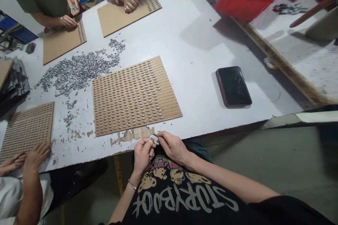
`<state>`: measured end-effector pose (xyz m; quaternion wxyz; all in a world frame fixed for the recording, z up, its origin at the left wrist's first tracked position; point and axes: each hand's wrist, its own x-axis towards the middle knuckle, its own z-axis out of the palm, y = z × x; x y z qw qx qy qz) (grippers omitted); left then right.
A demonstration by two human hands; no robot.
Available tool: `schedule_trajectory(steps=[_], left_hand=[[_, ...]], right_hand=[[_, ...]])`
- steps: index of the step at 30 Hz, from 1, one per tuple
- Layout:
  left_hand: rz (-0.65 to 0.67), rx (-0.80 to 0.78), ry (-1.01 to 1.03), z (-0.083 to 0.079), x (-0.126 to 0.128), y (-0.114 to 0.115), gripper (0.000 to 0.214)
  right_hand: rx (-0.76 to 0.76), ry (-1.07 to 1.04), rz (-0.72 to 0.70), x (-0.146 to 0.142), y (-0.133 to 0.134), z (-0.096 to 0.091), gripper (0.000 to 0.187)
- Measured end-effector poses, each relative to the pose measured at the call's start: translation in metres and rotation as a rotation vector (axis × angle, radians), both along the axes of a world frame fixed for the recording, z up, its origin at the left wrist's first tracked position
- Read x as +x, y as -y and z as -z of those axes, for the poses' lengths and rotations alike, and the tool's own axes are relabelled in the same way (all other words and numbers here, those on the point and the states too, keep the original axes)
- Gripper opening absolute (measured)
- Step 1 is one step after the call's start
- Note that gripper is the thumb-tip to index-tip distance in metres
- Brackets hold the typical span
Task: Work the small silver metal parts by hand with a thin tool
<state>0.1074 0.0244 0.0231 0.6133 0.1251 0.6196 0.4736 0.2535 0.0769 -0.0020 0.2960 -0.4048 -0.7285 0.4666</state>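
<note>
Both hands met at the table (200,42) edge, near the belly. The left hand (142,155) and right hand (173,146) were curled, fingertips pinching small shiny metal pieces (154,138) betw. them. Just beyond lay a grooved brown board (134,95) w/ rows of oval pieces. Shirt (182,200) read "STORYBOOK".
</note>
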Motion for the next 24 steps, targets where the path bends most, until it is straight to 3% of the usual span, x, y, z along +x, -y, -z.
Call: schedule_trajectory(steps=[4, 7, 24], left_hand=[[0.002, 0.017, 0.004, 0.001, 0.000, 0.002, 0.032], [-0.005, 0.025, 0.026, 0.003, -0.001, 0.003, 0.031], [-0.002, -0.025, -0.010, -0.003, 0.000, -0.001, 0.032]], right_hand=[[-0.464, -0.145, -0.013, -0.004, 0.000, -0.007, 0.014], [-0.614, -0.226, -0.003, -0.007, 0.001, -0.011, 0.018], [-0.596, -0.226, 0.010, -0.009, 0.002, -0.009, 0.026]])
